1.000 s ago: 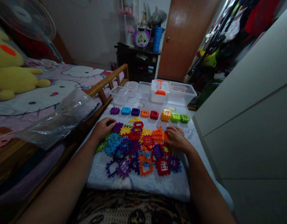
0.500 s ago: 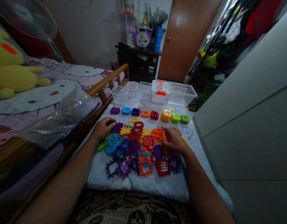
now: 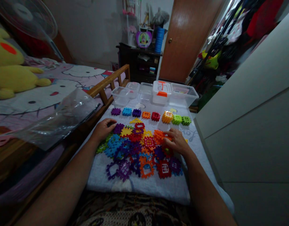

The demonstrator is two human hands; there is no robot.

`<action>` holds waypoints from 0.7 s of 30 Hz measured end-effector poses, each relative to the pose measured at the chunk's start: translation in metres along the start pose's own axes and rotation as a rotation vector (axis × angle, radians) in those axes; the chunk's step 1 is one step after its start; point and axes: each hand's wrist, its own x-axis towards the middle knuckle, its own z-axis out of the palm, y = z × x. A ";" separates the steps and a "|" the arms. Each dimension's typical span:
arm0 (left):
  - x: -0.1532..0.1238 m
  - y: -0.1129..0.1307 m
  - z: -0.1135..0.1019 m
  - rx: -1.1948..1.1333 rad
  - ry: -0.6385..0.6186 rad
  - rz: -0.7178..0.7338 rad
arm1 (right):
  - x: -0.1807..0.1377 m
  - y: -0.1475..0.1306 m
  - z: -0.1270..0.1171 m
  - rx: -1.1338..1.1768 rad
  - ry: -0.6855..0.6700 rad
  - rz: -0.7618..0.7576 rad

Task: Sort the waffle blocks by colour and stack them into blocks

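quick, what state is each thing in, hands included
toothed piece pile, loose, overlapping
left hand, open, at the pile's left edge
right hand, fingers bent at orange pieces, grip unclear
yellow stack, standing
orange-latched box, lid on
rightmost clear tub, open
door, looks shut
fan, spin unclear

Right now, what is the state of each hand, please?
Left hand: loosely open beside purple pieces, nothing visibly held.
Right hand: at orange pieces; grip cannot be told.

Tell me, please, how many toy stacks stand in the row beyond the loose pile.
8, left to right: purple, light blue, dark blue, orange, red, yellow, lime and green; none seems hidden.
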 end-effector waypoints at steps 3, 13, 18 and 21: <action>0.000 -0.001 0.001 -0.013 0.005 0.005 | 0.001 -0.002 -0.002 -0.005 0.003 -0.019; 0.004 0.006 -0.006 0.004 -0.058 -0.009 | 0.000 0.008 0.001 0.118 0.156 0.021; 0.003 0.038 -0.017 0.129 -0.060 0.067 | -0.002 0.018 0.004 0.061 0.197 0.081; -0.001 0.068 -0.012 0.143 -0.100 0.227 | -0.004 0.019 0.005 -0.001 0.158 0.094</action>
